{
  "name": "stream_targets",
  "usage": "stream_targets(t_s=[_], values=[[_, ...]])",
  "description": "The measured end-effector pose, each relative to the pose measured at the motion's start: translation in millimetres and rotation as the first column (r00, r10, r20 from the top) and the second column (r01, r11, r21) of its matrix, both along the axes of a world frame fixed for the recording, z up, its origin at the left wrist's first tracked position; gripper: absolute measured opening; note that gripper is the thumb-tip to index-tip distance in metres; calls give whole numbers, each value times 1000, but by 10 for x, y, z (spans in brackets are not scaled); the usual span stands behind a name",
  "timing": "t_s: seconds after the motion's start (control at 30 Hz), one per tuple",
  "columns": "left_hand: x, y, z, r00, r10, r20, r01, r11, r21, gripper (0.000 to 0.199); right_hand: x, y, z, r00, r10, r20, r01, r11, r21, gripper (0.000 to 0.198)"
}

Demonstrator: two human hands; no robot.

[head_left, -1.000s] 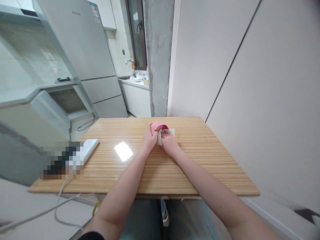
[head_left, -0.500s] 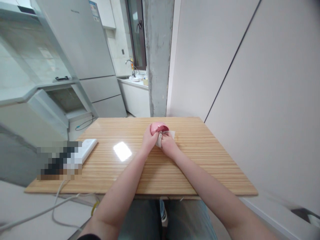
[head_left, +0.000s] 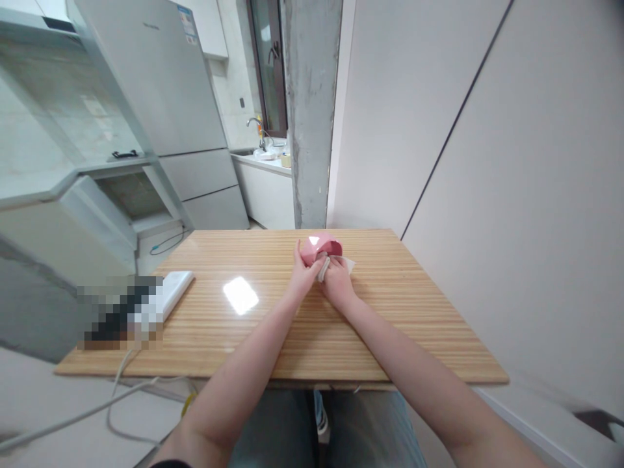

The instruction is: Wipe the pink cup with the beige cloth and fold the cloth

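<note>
A glossy pink bowl (head_left: pixel 316 246) is tipped on its side over the far middle of the wooden table (head_left: pixel 263 260), its opening turned towards me. My left hand (head_left: pixel 306 270) grips the bowl at its left and near rim. A white tissue or cloth (head_left: pixel 348 264) is bunched in my right hand (head_left: pixel 336 276), which presses it at the bowl's mouth. The fingertips of my right hand are partly hidden by the cloth and the rim.
On the table's left lie a white power strip (head_left: pixel 176 286) and a pixelated dark object (head_left: pixel 119 315), with a white cable (head_left: pixel 119 370) hanging over the near edge. Beyond stand a fridge (head_left: pixel 160 84), a sink counter (head_left: pixel 266 179) and a concrete pillar (head_left: pixel 314 117). A pale panel wall (head_left: pixel 463 162) borders the right.
Both hands have shifted slightly right with the bowl and cloth. The bowl has turned a little, and my left fingers now reach up its left side.
</note>
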State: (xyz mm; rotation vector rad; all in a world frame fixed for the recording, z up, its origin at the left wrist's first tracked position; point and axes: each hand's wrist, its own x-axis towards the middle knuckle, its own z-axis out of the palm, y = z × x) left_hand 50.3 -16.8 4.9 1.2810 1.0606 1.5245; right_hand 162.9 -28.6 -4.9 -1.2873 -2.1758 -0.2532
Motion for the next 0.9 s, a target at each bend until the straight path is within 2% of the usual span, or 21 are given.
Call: stream_targets(t_s=[0.07, 0.17, 0.33, 0.4, 0.53, 0.6, 0.67, 0.73, 0.8, 0.9], values=[[27, -12, -26, 1000, 3, -18, -3, 1000, -31, 76, -6, 1, -5, 1000, 27, 1, -27, 999, -21, 28], [-47, 4, 13, 989, 80, -123, -83, 996, -19, 62, -3, 21, 16, 995, 83, 56, -81, 996, -46, 28], [-270, 67, 157, 948, 135, -287, -137, 990, 12, 48, 39, 48, 80, 979, 139, 146, -145, 989, 37, 23], [-274, 70, 163, 950, 135, -281, -140, 990, 2, 51, 40, 37, 82, 982, 121, 148, -130, 990, 55, 23], [-130, 41, 78, 980, 148, -134, -155, 987, -48, 72, -9, -8, 57, 991, 59, 117, -62, 998, 22, 24], [-87, 34, 51, 984, 140, -113, -149, 985, -81, 62, -34, -13, 46, 991, 66, 120, -66, 998, -7, 22], [-114, 44, 65, 976, 149, -161, -165, 982, -92, 42, -38, 10, 39, 982, 117, 150, -114, 993, -33, 20], [-190, 65, 107, 960, 167, -226, -185, 981, -62, 33, -12, 54, 29, 968, 176, 180, -173, 984, -34, 20], [-263, 89, 147, 957, 155, -244, -165, 986, -22, 36, 36, 102, 12, 963, 199, 183, -201, 980, -8, 21], [-276, 102, 146, 975, 113, -193, -124, 991, -45, 54, 102, 138, -12, 979, 153, 138, -158, 987, 24, 22]])
